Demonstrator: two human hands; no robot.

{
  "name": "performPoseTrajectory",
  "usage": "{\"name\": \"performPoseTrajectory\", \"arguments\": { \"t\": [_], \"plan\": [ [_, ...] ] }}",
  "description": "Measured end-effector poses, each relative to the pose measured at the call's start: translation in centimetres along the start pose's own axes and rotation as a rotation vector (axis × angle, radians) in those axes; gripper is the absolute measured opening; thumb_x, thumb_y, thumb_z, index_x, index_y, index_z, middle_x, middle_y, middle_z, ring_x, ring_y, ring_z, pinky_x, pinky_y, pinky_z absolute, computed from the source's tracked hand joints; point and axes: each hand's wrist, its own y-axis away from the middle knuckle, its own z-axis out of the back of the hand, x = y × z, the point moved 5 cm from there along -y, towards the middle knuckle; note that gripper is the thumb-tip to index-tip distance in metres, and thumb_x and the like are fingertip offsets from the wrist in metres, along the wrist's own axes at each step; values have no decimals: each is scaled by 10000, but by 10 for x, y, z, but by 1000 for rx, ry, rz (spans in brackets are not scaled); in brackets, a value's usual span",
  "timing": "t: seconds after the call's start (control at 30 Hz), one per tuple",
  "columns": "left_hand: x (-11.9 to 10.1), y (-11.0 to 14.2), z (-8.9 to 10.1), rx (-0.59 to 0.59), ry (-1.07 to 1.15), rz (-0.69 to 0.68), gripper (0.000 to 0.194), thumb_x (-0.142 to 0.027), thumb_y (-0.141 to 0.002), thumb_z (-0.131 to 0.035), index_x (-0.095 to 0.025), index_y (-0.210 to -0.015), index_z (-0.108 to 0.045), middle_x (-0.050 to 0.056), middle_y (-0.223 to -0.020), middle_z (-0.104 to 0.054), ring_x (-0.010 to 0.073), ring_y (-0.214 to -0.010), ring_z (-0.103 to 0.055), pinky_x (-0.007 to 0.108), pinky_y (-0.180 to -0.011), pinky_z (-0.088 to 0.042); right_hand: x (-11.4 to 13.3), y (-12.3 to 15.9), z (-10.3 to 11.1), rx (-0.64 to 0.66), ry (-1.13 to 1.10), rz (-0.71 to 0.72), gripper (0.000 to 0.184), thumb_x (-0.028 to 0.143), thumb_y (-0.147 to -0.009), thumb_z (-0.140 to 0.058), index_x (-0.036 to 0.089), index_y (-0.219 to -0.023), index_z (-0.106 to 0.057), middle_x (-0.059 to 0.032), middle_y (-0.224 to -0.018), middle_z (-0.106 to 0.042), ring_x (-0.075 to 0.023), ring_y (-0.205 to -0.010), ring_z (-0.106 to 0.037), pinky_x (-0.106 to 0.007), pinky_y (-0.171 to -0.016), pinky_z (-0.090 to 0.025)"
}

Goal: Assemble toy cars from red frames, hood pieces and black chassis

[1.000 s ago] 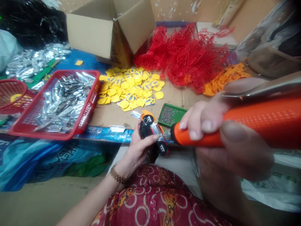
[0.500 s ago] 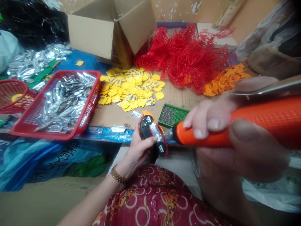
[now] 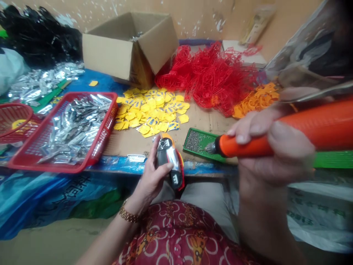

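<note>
Gripping a black, silver and orange toy car (image 3: 168, 162) in the left hand (image 3: 150, 173), fingers closed around its body, the person holds it just over the front edge of the counter (image 3: 209, 123). The right hand (image 3: 271, 145) is clamped around the orange handle of an electric screwdriver (image 3: 245, 145), its metal tip over the right part of a green tray (image 3: 205, 154) of tiny screws (image 3: 193, 141). Whether the tip touches the screws is hard to tell. The tray sits near the counter's front edge, just beside the toy car.

Farther back on the counter lie a heap of yellow tags (image 3: 149, 114), a tangle of red plastic frames (image 3: 209, 77) and orange tags (image 3: 256, 99) toward the right. A cardboard box (image 3: 110, 48) stands at the back edge. Near the left edge, a red basket (image 3: 91, 96) holds silver foil pieces (image 3: 74, 132).
</note>
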Motion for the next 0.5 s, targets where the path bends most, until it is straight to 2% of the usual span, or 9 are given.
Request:
{"name": "performPoseTrajectory", "arguments": {
  "t": [0.07,0.13,0.17,0.23,0.3,0.37,0.43,0.5],
  "plan": [
    [2,3,-4,97,67,84,920,-252,-650,-825,-304,-1472,-415,53,-1053,-682,208,-831,-673,373,-821,-568,-7,-2,8,-28,-58,-6,93,194,-625,-688,232,-698,-644,86,-539,-501,-72,-434,-479,-259,-481,-498],
    [3,5,-9,234,74,136,814,-281,-618,-831,-232,-1371,-524,64,-953,-688,232,-779,-674,408,-785,-577,-10,-3,11,-18,-77,-9,180,170,-621,-671,238,-787,-687,95,-552,-520,-69,-423,-481,-256,-483,-515],
    [2,5,-12,293,49,130,745,-284,-605,-835,-207,-1301,-581,70,-924,-691,241,-767,-674,412,-772,-577,-10,-3,11,-8,-80,-6,196,161,-623,-666,236,-801,-700,94,-555,-522,-66,-421,-485,-253,-489,-523],
    [-6,0,-18,376,-44,35,637,-239,-574,-838,-196,-1184,-661,79,-910,-703,260,-786,-676,411,-786,-573,-8,-4,10,13,-94,8,114,167,-639,-661,218,-735,-696,77,-553,-514,-64,-426,-496,-249,-497,-531],
    [-21,-6,-27,450,-172,-115,628,-147,-515,-836,-203,-1126,-706,96,-959,-723,315,-897,-682,451,-890,-551,-4,-7,10,17,-111,35,10,194,-653,-662,199,-647,-669,60,-549,-499,-64,-424,-495,-251,-484,-527],
    [-36,-10,-41,542,-315,-232,716,-36,-445,-817,-202,-1135,-724,130,-1096,-726,395,-1104,-639,510,-1058,-453,0,-11,12,17,-124,52,58,208,-653,-667,193,-600,-646,52,-541,-484,-66,-419,-486,-256,-466,-519],
    [-46,-13,-54,634,-391,-266,818,46,-423,-784,-209,-1197,-710,154,-1288,-671,423,-1270,-552,531,-1160,-340,2,-16,14,18,-133,47,80,211,-655,-672,194,-589,-631,53,-543,-470,-64,-422,-480,-255,-467,-518],
    [-52,-14,-65,698,-384,-257,873,100,-407,-759,-223,-1217,-703,159,-1388,-612,418,-1338,-503,530,-1189,-295,4,-22,17,41,-148,37,118,230,-661,-691,186,-583,-613,53,-554,-455,-58,-428,-480,-247,-466,-507]
  ]
}}
